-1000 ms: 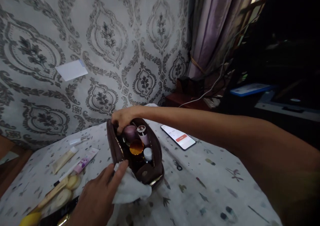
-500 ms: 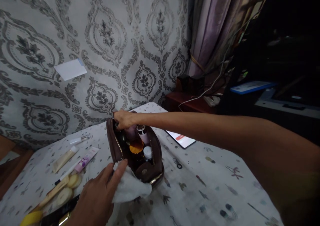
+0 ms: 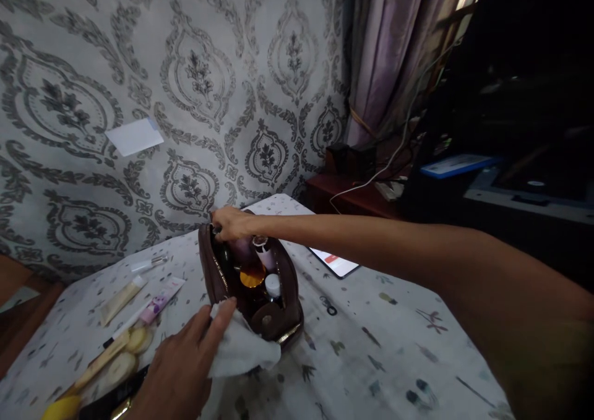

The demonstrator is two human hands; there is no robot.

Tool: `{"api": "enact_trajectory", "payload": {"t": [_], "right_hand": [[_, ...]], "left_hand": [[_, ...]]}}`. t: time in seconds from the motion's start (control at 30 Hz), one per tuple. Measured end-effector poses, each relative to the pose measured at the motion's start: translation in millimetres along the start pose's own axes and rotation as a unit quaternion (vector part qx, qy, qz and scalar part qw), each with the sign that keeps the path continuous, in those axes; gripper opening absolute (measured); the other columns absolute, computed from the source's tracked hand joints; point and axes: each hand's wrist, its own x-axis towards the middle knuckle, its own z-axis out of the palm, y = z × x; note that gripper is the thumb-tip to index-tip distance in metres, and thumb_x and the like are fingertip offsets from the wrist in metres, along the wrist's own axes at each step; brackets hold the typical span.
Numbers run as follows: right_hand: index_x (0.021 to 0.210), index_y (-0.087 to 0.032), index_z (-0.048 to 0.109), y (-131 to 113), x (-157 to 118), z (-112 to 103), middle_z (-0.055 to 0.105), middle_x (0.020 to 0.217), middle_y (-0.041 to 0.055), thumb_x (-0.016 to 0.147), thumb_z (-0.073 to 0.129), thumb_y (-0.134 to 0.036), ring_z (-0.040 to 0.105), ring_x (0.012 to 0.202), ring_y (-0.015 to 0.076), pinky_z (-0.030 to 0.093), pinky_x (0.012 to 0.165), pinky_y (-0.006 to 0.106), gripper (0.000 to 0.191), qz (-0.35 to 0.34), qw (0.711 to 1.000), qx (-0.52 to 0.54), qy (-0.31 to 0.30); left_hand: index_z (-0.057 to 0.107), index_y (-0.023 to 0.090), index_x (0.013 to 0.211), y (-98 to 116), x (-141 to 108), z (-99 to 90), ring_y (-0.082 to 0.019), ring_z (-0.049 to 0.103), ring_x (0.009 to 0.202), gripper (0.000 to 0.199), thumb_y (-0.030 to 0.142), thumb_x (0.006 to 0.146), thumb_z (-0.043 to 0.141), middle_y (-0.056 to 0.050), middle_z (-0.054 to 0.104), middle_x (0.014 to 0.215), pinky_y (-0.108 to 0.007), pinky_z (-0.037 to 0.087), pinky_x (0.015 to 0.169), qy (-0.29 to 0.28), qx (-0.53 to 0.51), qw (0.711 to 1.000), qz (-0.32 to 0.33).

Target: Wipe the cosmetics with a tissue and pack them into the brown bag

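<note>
A brown zip-up toiletry bag stands unzipped on the table. Inside it are a bottle with an amber-orange top, a white-capped bottle and a pale bottle with a dark cap. My right hand reaches over the bag's far end, its fingers curled down at the rim; a small dark thing shows between them, too hidden to name. At the near end my left hand is closed on a crumpled white wipe, which touches the bag.
Left on the patterned tablecloth lie a purple-and-white tube, a beige tube, a clear slim tube, round cream-coloured pieces and a black item with gold trim. A phone lies beyond the bag, beneath my right forearm.
The view has shifted slightly. My right hand has barely moved at the bag's far end, a dark thing now showing between its fingers. The left hand keeps its place with the wipe.
</note>
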Motion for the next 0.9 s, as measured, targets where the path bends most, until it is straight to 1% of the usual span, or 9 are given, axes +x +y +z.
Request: {"api": "enact_trajectory", "payload": {"t": [0.1, 0.23, 0.33, 0.43, 0.57, 0.63, 0.7, 0.8, 0.9], "right_hand": [[0.100, -0.005, 0.074, -2.6, 3.6, 1.4, 0.076, 0.097, 0.0142, 0.082, 0.062, -0.023, 0.070, 0.089, 0.0215, 0.048, 0.065, 0.021, 0.027, 0.032, 0.999, 0.018, 0.003], [0.105, -0.004, 0.072, -7.2, 6.8, 2.6, 0.075, 0.103, 0.0180, 0.083, 0.061, -0.021, 0.071, 0.094, 0.0245, 0.050, 0.065, 0.022, 0.030, 0.057, 0.998, 0.028, 0.006], [0.105, -0.003, 0.072, -8.8, 7.3, 1.3, 0.074, 0.106, 0.0189, 0.081, 0.063, -0.020, 0.071, 0.098, 0.0252, 0.051, 0.068, 0.022, 0.030, 0.063, 0.998, 0.032, -0.002], [0.104, -0.004, 0.071, -7.6, 3.6, -1.1, 0.075, 0.103, 0.0167, 0.080, 0.067, -0.023, 0.071, 0.097, 0.0240, 0.052, 0.069, 0.020, 0.030, 0.057, 0.998, 0.039, -0.011], [0.101, -0.006, 0.071, -4.1, -5.3, -2.9, 0.077, 0.087, 0.0121, 0.080, 0.067, -0.027, 0.072, 0.080, 0.0197, 0.052, 0.063, 0.019, 0.030, 0.045, 0.996, 0.070, -0.024], [0.098, -0.005, 0.071, -3.8, -7.5, -3.6, 0.076, 0.080, 0.0111, 0.081, 0.065, -0.026, 0.071, 0.070, 0.0176, 0.051, 0.060, 0.020, 0.028, 0.041, 0.994, 0.089, -0.047], [0.093, -0.005, 0.072, -5.1, -7.2, -4.4, 0.076, 0.077, 0.0107, 0.079, 0.064, -0.023, 0.070, 0.063, 0.0164, 0.051, 0.056, 0.020, 0.024, 0.041, 0.992, 0.096, -0.072], [0.086, -0.005, 0.073, -9.0, -5.2, -5.2, 0.075, 0.074, 0.0097, 0.076, 0.065, -0.021, 0.067, 0.058, 0.0154, 0.052, 0.054, 0.021, 0.020, 0.042, 0.990, 0.097, -0.089], [0.079, -0.004, 0.073, -12.9, -4.5, -4.7, 0.073, 0.068, 0.0085, 0.076, 0.063, -0.020, 0.066, 0.056, 0.0151, 0.053, 0.054, 0.022, 0.019, 0.041, 0.990, 0.096, -0.096]], "left_hand": [[0.020, 0.038, 0.155, 1.1, -0.6, -0.5, -0.022, 0.051, 0.134, 0.102, -0.009, 0.066, 0.040, -0.006, 0.048, 0.151, -0.029, 0.049, 0.095, 0.005, 0.004, 1.000, 0.002], [0.022, 0.038, 0.154, 2.2, -0.4, 0.0, -0.022, 0.055, 0.130, 0.103, -0.010, 0.065, 0.039, -0.006, 0.049, 0.150, -0.029, 0.049, 0.094, 0.013, 0.007, 1.000, 0.003], [0.022, 0.039, 0.154, 2.0, 0.3, 0.5, -0.023, 0.057, 0.127, 0.103, -0.010, 0.065, 0.039, -0.006, 0.051, 0.148, -0.031, 0.050, 0.093, 0.022, 0.006, 1.000, 0.013], [0.022, 0.037, 0.154, 1.8, 0.9, -0.1, -0.024, 0.057, 0.127, 0.102, -0.009, 0.065, 0.041, -0.007, 0.051, 0.148, -0.031, 0.050, 0.092, 0.022, 0.001, 1.000, 0.009], [0.022, 0.038, 0.154, 1.4, 0.7, -1.5, -0.023, 0.055, 0.129, 0.101, -0.009, 0.067, 0.040, -0.007, 0.050, 0.148, -0.028, 0.049, 0.092, 0.016, -0.004, 1.000, 0.009], [0.021, 0.038, 0.154, 0.7, 0.3, -1.2, -0.023, 0.054, 0.130, 0.100, -0.009, 0.068, 0.039, -0.007, 0.049, 0.148, -0.028, 0.049, 0.092, 0.018, 0.000, 1.000, 0.016], [0.020, 0.037, 0.155, -0.1, -0.2, -0.1, -0.024, 0.053, 0.131, 0.100, -0.009, 0.068, 0.039, -0.008, 0.049, 0.149, -0.030, 0.049, 0.092, 0.022, 0.003, 1.000, 0.018], [0.020, 0.038, 0.155, -1.2, -1.0, 1.8, -0.025, 0.055, 0.129, 0.101, -0.009, 0.067, 0.038, -0.008, 0.047, 0.151, -0.032, 0.049, 0.093, 0.021, 0.002, 1.000, 0.017], [0.018, 0.040, 0.155, -1.2, -1.7, 2.2, -0.025, 0.055, 0.128, 0.104, -0.008, 0.066, 0.039, -0.006, 0.045, 0.152, -0.032, 0.050, 0.092, 0.015, -0.002, 1.000, 0.013]]}}
